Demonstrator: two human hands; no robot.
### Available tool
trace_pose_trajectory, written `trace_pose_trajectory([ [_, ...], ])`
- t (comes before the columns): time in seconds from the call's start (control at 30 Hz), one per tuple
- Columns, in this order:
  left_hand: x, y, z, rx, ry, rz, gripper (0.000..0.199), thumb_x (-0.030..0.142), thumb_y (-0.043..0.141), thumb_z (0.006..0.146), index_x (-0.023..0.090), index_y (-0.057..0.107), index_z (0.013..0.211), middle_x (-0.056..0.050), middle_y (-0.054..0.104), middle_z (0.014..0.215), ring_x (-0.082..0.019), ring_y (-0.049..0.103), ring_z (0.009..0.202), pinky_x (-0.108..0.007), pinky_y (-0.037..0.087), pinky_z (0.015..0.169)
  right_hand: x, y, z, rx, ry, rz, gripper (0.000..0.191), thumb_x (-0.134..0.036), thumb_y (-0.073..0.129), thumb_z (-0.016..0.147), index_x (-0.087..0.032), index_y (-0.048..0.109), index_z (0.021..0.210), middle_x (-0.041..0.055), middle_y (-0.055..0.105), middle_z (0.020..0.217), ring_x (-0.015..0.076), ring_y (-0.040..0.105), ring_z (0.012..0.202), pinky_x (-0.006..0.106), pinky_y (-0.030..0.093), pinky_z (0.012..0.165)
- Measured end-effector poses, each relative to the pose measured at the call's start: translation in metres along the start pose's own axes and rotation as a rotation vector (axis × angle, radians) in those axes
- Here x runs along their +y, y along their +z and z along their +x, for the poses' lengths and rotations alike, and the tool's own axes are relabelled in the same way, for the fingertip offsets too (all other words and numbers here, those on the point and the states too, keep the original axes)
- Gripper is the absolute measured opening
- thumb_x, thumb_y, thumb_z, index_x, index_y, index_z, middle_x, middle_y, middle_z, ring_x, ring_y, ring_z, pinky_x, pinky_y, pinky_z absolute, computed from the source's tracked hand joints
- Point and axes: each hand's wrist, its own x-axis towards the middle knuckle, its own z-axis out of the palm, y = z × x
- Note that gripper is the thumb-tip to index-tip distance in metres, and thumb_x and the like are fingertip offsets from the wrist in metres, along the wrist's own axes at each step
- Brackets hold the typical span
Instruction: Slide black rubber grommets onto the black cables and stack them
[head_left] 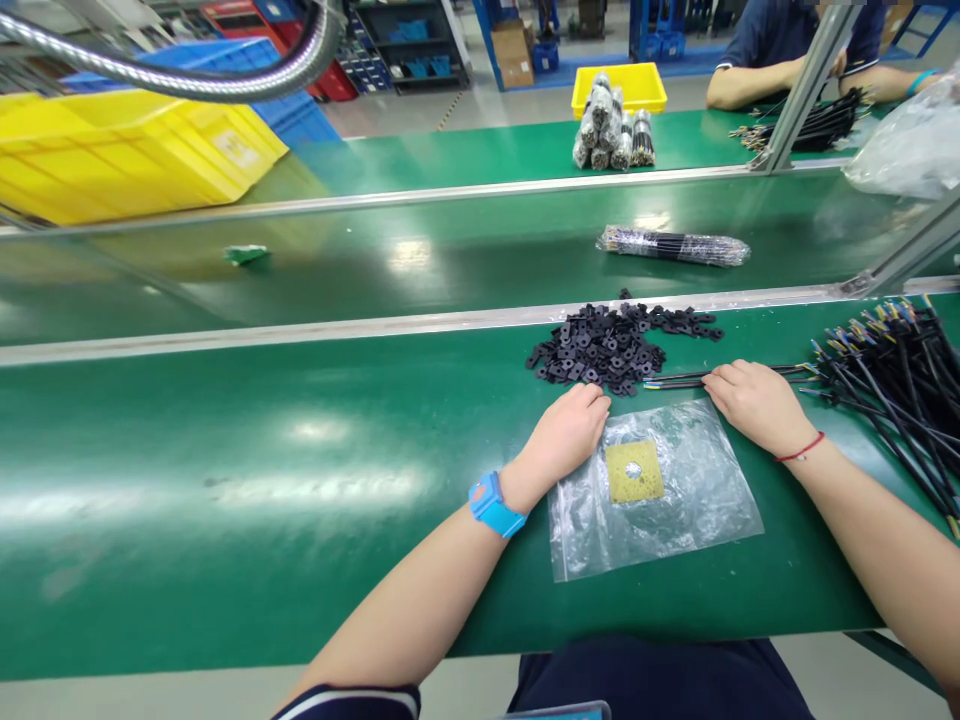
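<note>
My left hand [564,432], with a blue band on the wrist, rests at the near edge of a pile of small black flat pieces with holes [592,345]. Its fingers are curled, and whatever they pinch is hidden. Thin black cables [679,381] with coloured wire ends lie right of the pile, and the closed fingers of my right hand [757,405] are on them. Between my forearms lies a clear plastic bag [709,490], with a yellow square [625,488] with a round hole showing on it or inside it; I cannot tell which.
Loose black cables [900,370] are heaped at the right. A wrapped cable bundle [675,246] lies on the middle strip, and more wrapped bundles [600,130] are stacked beyond, before a yellow tray [645,85]. A co-worker [765,60] sits opposite. A yellow bin [135,155] stands far left.
</note>
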Motion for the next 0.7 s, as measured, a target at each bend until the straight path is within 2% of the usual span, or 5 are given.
trace_pose_trajectory([
  [0.23,0.0,-0.001,-0.001,-0.004,-0.004,0.058,0.019,0.012,0.04,0.089,0.015,0.058,0.084,-0.009,0.058,0.088,-0.021,0.053,0.083,-0.036,0.046,0.078,-0.009,-0.01,-0.003,0.183,0.122,0.33,0.025,-0.016,0.041,0.088,-0.016,0.063,0.1,0.008,0.066,0.093,0.019,0.059,0.086,0.033,0.046,0.081],
  [0.33,0.001,-0.002,0.0,0.002,-0.024,0.082,0.017,0.013,0.041,0.088,0.016,0.057,0.083,-0.009,0.057,0.085,-0.022,0.052,0.082,-0.037,0.045,0.078,-0.018,-0.022,-0.008,0.063,0.061,0.506,0.04,-0.012,0.037,0.087,-0.019,0.056,0.121,0.0064,0.064,0.096,0.0164,0.059,0.084,0.031,0.049,0.076],
  [0.43,0.003,-0.003,0.001,0.01,-0.07,0.058,0.016,0.011,0.042,0.085,0.015,0.057,0.084,-0.008,0.056,0.082,-0.022,0.051,0.082,-0.037,0.046,0.077,-0.027,-0.03,-0.012,-0.084,-0.042,0.587,0.045,-0.009,0.036,0.085,-0.025,0.057,0.122,0.0045,0.062,0.102,0.0138,0.06,0.084,0.029,0.05,0.076],
  [0.57,0.003,-0.002,0.0,0.103,-0.172,-0.072,0.02,0.012,0.044,0.085,0.013,0.06,0.097,-0.009,0.056,0.087,-0.021,0.052,0.085,-0.036,0.047,0.08,-0.04,-0.033,-0.011,-0.127,-0.151,0.456,0.036,-0.012,0.04,0.088,-0.025,0.064,0.112,0.0053,0.061,0.095,0.0124,0.057,0.071,0.026,0.047,0.064],
  [0.7,0.004,-0.003,0.0,0.219,-0.289,-0.411,0.019,0.013,0.047,0.083,0.015,0.064,0.09,-0.006,0.055,0.087,-0.017,0.054,0.083,-0.032,0.048,0.077,-0.046,-0.031,-0.007,-0.115,-0.218,0.288,0.03,-0.011,0.047,0.086,-0.021,0.068,0.105,0.0051,0.057,0.078,0.013,0.051,0.063,0.025,0.039,0.056],
])
